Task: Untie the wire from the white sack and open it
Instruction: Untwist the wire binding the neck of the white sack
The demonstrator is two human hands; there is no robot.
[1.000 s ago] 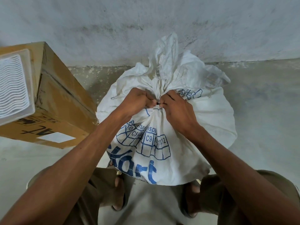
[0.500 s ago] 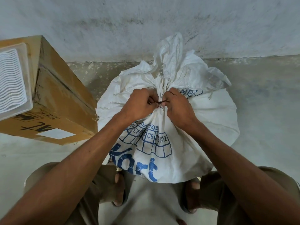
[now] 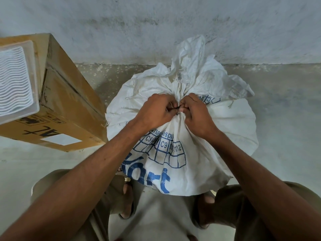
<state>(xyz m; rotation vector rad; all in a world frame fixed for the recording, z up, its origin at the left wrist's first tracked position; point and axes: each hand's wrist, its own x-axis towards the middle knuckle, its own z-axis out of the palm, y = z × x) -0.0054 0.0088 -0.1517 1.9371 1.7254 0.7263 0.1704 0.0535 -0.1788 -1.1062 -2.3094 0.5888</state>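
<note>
Both hands close in a narrow pinching grip at the gathered neck of the white sack (image 3: 199, 150), where a dark twist of wire (image 3: 176, 108) shows in the small gap between them. The left hand (image 3: 154, 112) has its fingertips curled on the wire's left end, and the right hand (image 3: 194, 112) presses its thumb and forefinger against the neck from the other side; whether the right one actually holds wire or only bunched cloth cannot be told, since the knuckles hide it.

The sack stands on the floor (image 3: 286, 119) between the person's knees, against the wall (image 3: 156, 23), with a cardboard box (image 3: 69, 105) just beside it to the left and a white plastic tray (image 3: 15, 80) resting on top of that box. Above the tie, the loose mouth of the sack rises away from the person toward the wall.

The wire lies roughly crosswise, left to right, wrapped around a neck whose long axis runs up and away from the person. Its free end points toward the left hand, so that hand is probably the one to unwind it while the right steadies the neck. The tie looks not yet undone, and the mouth is bunched shut.
</note>
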